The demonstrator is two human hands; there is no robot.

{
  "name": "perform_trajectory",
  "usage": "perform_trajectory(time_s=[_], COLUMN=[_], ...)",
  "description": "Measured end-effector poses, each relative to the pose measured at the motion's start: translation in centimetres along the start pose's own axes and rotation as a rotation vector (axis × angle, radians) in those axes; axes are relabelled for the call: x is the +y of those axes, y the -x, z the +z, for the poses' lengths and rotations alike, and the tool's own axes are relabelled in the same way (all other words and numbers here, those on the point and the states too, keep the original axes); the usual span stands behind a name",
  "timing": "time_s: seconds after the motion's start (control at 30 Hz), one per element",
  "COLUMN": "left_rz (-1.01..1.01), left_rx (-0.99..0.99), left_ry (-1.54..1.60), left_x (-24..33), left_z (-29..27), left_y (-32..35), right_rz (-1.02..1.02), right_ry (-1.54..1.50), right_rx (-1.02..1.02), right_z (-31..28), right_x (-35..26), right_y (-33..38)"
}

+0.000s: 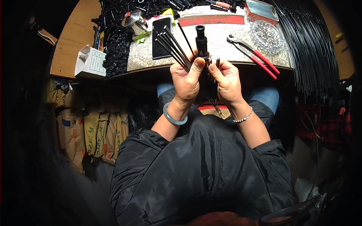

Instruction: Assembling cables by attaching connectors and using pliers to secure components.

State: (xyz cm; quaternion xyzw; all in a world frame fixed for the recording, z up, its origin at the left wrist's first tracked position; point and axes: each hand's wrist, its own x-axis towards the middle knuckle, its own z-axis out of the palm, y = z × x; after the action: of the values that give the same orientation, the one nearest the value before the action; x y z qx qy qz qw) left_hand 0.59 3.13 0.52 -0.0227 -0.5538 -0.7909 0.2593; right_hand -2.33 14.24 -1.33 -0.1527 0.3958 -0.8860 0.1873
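Over the near edge of the table, between my two hands, stands a black stepped plastic tube [201, 42], nearly upright. My left hand [186, 83] is closed around its lower part, thumb in front. Several thin black rods [171, 45] fan out up and left from the same hand. My right hand [229, 84] is closed in a pinch at the tube's base, thumb against fingers, where small metallic ends and short dark rods show. Metal-tipped rod ends [218, 109] hang below the hands. My fingers hide how the rods meet the tube.
Red-handled pliers [258, 56] overhang the table edge, beside a clear dish of small metal parts [267, 37]. A long bundle of black rods [311, 49] lies right. Left are a phone [161, 38], loose black plastic parts [116, 54], a metal cup [135, 23] and a white box [92, 62].
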Motion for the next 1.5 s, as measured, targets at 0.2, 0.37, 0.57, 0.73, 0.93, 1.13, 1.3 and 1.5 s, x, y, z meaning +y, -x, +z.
perform_trajectory(time_s=[0.2,0.37,0.57,0.73,0.93,1.13,1.3,1.5], left_rz=[0.024,0.009,-0.011,0.016,-0.047,-0.083,-0.053,-0.025], left_rx=[0.075,0.065,0.002,0.006,0.018,0.015,-0.033,-0.023], left_ry=[0.004,-0.001,-0.081,-0.014,0.081,0.045,0.010,0.024], left_x=[-1.1,-0.6,-0.3,-0.9,-1.0,-0.4,-0.8,-1.4], left_z=[0.3,0.6,-0.2,-0.2,0.2,0.2,-0.5,-0.2], left_y=[-0.2,-0.2,-0.3,-0.5,-0.7,-0.7,-0.9,-0.9], right_rz=[-0.112,-0.172,-0.077,0.010,-0.109,-0.082,0.012,0.021], right_ry=[0.059,0.103,0.110,0.024,0.068,0.118,0.010,-0.017], right_rx=[0.055,0.106,0.056,0.025,0.103,0.135,0.036,0.054], right_z=[0.2,0.6,0.2,0.5,0.7,0.9,0.3,0.7], right_x=[0.7,0.5,-0.3,-0.3,0.1,-0.1,-0.3,-0.2], right_y=[0.2,0.3,0.1,-0.3,-0.1,-0.3,-0.7,-0.8])
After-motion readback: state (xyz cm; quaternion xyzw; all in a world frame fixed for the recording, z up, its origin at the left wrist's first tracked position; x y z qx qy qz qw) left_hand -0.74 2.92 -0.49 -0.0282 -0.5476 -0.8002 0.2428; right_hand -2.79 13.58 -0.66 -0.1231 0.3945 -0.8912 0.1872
